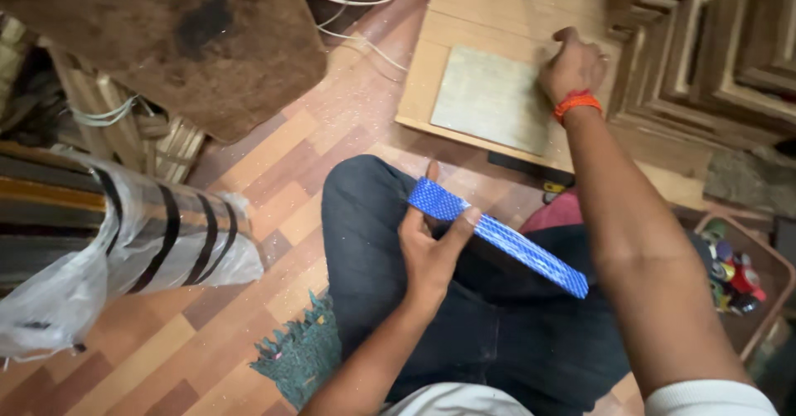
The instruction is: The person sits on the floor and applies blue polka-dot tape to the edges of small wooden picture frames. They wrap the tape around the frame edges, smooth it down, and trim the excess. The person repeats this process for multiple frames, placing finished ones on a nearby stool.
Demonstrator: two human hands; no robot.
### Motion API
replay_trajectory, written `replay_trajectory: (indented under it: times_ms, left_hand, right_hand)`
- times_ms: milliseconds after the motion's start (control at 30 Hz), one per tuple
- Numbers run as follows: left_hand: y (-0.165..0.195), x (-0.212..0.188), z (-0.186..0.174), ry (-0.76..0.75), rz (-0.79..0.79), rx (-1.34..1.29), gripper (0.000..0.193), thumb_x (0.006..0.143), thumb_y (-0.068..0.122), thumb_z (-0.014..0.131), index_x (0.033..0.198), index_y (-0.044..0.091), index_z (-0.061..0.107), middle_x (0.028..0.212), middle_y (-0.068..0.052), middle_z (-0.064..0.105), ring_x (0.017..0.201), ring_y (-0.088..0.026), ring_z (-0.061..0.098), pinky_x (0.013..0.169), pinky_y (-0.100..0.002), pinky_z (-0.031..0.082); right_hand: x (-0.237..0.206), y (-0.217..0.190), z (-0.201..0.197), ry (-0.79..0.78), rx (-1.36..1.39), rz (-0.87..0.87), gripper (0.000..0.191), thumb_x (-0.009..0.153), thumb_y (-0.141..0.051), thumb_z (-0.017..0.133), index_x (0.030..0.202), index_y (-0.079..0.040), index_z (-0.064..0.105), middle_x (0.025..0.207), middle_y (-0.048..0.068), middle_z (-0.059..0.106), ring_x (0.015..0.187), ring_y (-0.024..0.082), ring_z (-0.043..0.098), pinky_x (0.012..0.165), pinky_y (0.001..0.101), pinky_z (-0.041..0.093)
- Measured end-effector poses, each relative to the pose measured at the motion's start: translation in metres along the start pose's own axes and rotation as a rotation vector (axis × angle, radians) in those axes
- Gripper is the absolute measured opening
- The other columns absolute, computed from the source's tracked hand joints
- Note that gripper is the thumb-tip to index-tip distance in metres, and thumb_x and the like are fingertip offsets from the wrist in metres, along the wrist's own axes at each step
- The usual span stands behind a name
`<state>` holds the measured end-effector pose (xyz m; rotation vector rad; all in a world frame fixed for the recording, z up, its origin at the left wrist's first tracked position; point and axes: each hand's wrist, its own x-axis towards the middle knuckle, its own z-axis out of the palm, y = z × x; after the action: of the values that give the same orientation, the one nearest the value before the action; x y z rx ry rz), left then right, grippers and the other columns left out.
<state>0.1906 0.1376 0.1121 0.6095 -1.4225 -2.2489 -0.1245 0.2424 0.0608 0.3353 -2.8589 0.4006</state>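
Mid-frame, our blue patterned strip (497, 235) runs from upper left to lower right across the lap, its upper end pinched in our left hand (431, 250). Our right hand (572, 66), loosely curled and holding nothing we can see, rests upper right on the wooden board (464, 26).

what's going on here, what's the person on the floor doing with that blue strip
A person sits cross-legged on a patterned floor. Their left hand grips one end of a shiny blue strip, which lies slanted across their dark trousers. Their right hand, with an orange band at the wrist, reaches forward and rests on a flat wooden board, beside a grey sheet lying on it. Stacked wooden frames stand to the right, and a tray of small coloured items sits near the knee.
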Motion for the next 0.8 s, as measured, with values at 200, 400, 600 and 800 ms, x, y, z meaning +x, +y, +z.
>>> replay_trajectory:
  times_ms: [200, 400, 600, 800]
  left_hand:
    - [0.012, -0.001, -0.015, -0.046, 0.126, 0.278, 0.088, 0.082, 0.026, 0.089, 0.156, -0.001, 0.048, 0.12, -0.004, 0.057, 0.104, -0.012, 0.057, 0.092, -0.026, 0.049]
    - [0.019, 0.008, -0.017, -0.071, 0.263, 0.439, 0.094, 0.082, 0.032, 0.09, 0.157, -0.002, 0.045, 0.123, -0.009, 0.058, 0.113, -0.019, 0.06, 0.099, -0.031, 0.051]
    - [0.02, 0.007, -0.015, -0.09, 0.205, 0.392, 0.095, 0.081, 0.035, 0.089, 0.156, -0.002, 0.044, 0.126, -0.008, 0.06, 0.106, -0.017, 0.064, 0.089, -0.029, 0.055]
    - [0.015, 0.007, -0.019, -0.068, 0.237, 0.382, 0.097, 0.08, 0.035, 0.09, 0.157, -0.002, 0.044, 0.126, -0.008, 0.059, 0.109, -0.017, 0.065, 0.089, -0.028, 0.056]
  right_hand:
    - [0.011, -0.004, -0.007, -0.598, 0.819, 0.308, 0.037, 0.091, 0.003, 0.065, 0.127, -0.002, 0.064, 0.096, 0.015, 0.074, 0.085, 0.025, 0.071, 0.078, 0.0406, 0.057]
    - [-0.077, -0.034, -0.077, -0.925, 1.679, 0.216, 0.048, 0.089, 0.008, 0.065, 0.135, 0.0, 0.054, 0.093, 0.006, 0.069, 0.081, 0.019, 0.07, 0.077, 0.0306, 0.057]
    - [-0.142, -0.074, -0.13, -0.917, 1.457, -0.024, 0.029, 0.091, 0.007, 0.072, 0.108, -0.005, 0.052, 0.092, 0.006, 0.069, 0.088, 0.012, 0.066, 0.079, 0.0261, 0.054]
    - [-0.15, -0.086, -0.135, -0.903, 1.382, -0.008, 0.028, 0.09, 0.003, 0.071, 0.105, -0.008, 0.05, 0.091, 0.004, 0.07, 0.086, 0.01, 0.067, 0.075, 0.0251, 0.055]
